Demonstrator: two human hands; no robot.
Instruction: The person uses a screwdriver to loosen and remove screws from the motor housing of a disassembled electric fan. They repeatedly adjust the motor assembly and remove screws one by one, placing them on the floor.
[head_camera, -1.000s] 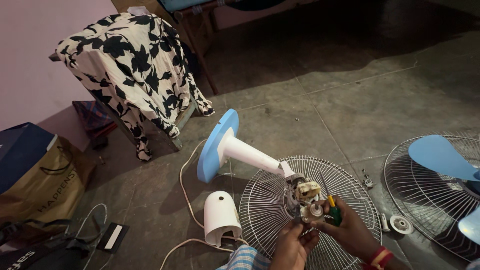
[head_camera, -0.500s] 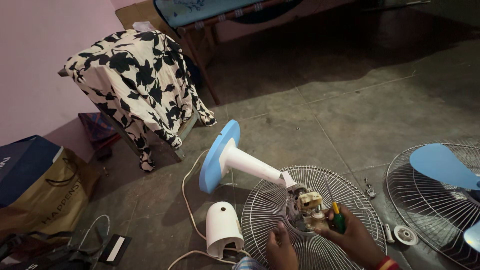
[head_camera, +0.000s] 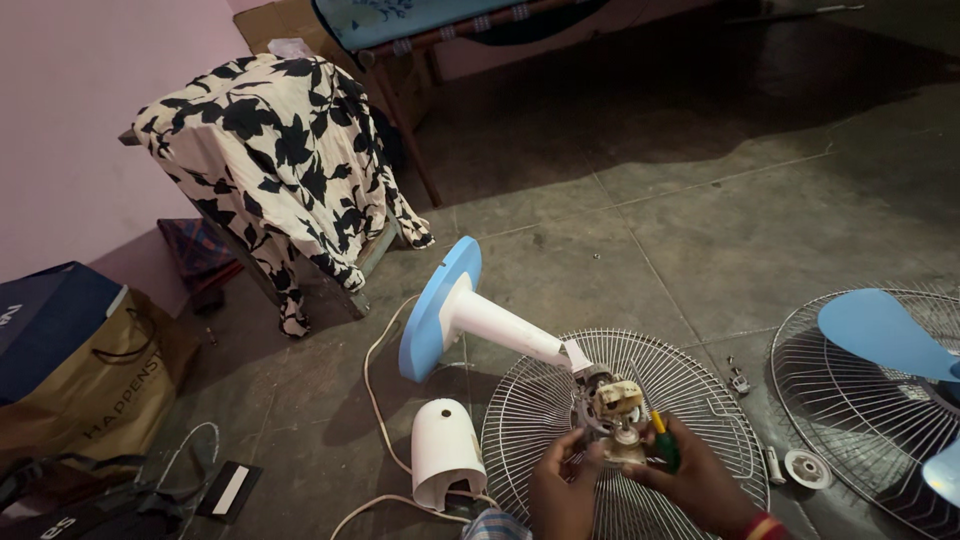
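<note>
- Since half a second ago my view has tipped a little lower and nearer: the black-and-white patterned cloth (head_camera: 275, 150) draped over a low stool sits higher at far left, and more of both my hands shows at the near edge.
- At far left near the wall I see one brown paper bag (head_camera: 95, 385) with one dark blue box (head_camera: 45, 320) leaning on it.
- One white motor cover (head_camera: 443, 450) lies on the grey floor (head_camera: 760, 200), just left of my hands, with one white cord (head_camera: 375, 400) looping past it.
- The one fan stand lies tipped over: its round blue base (head_camera: 438, 310) is up on edge, and its white neck (head_camera: 505, 330) slopes right and nearer to the bare fan motor (head_camera: 612, 410).
- The motor looks stripped, with pale plastic and metal parts showing; it sits in the middle of one wire grille (head_camera: 700, 400) lying flat, near the bottom centre.
- My left hand (head_camera: 560, 490) is clenched on the motor's lower left side, fingers touching it.
- My right hand (head_camera: 700, 485) grasps a screwdriver with a green and yellow handle (head_camera: 663, 445), its tip at the motor.
- Just right of the grille lie one white round cap (head_camera: 806, 468) and two small loose parts, too small to tell.
- At far right one second wire grille (head_camera: 850, 420) holds the blue fan blades (head_camera: 880, 335).
</note>
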